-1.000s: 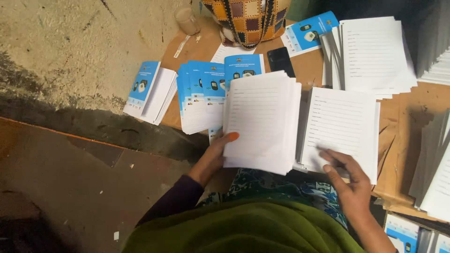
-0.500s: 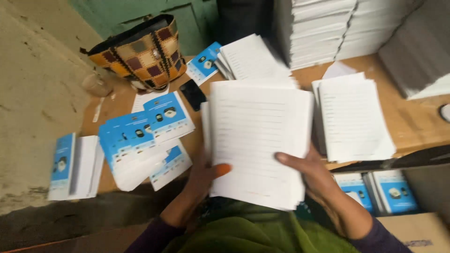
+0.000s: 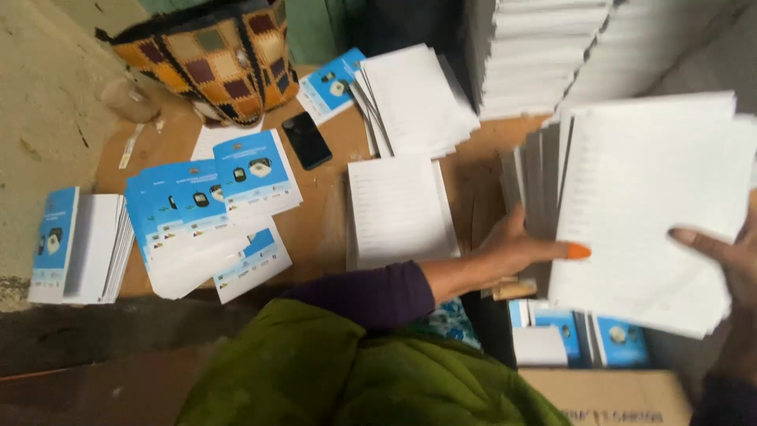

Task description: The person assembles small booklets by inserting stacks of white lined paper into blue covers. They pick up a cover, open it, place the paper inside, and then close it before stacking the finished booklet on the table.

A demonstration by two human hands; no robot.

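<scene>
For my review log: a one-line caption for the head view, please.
Both hands, left hand and right hand, hold a stack of white printed sheets above a wooden table strewn with blue-covered booklets.

Bare tabletop (image 3: pixel 319 229) lies open between the blue leaflets (image 3: pixel 205 213) and the white stack (image 3: pixel 400 207) ahead of me; my hand could pass there. A phone (image 3: pixel 307 140) and patchwork bag (image 3: pixel 213 59) block the far end. Tall paper piles (image 3: pixel 544 55) wall off the right.
</scene>
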